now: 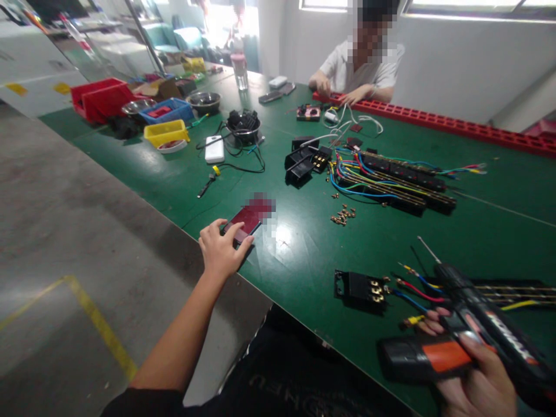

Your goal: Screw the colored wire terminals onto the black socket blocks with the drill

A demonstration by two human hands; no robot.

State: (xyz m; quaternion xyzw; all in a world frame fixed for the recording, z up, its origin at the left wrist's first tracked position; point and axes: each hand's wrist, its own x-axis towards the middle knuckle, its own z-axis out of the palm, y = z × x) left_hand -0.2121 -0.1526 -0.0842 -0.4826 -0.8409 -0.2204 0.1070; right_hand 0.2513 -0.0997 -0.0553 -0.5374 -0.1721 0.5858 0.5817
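Observation:
My left hand (221, 249) reaches over the lower end of a smartphone (251, 219) near the table edge, thumb and fingers at its sides and one finger over the screen. In my right hand (478, 370) is a black and orange cordless screwdriver (473, 318), gripped by its handle, its long bit pointing up and left. Just left of it lies a black terminal block (360, 288) with brass contacts. Blue, red and yellow wires (417, 289) run from beside it toward a long black strip (512, 292), partly hidden behind the screwdriver.
Loose brass screws (343, 215) lie mid-table. Behind them are wired black strips (391, 179) and black housings (302, 162). A white power bank (214, 149), a metal bowl (244, 127), and yellow (165, 133) and red bins (102, 99) stand left. Across the table sits another person (365, 63) behind a red rail (434, 119).

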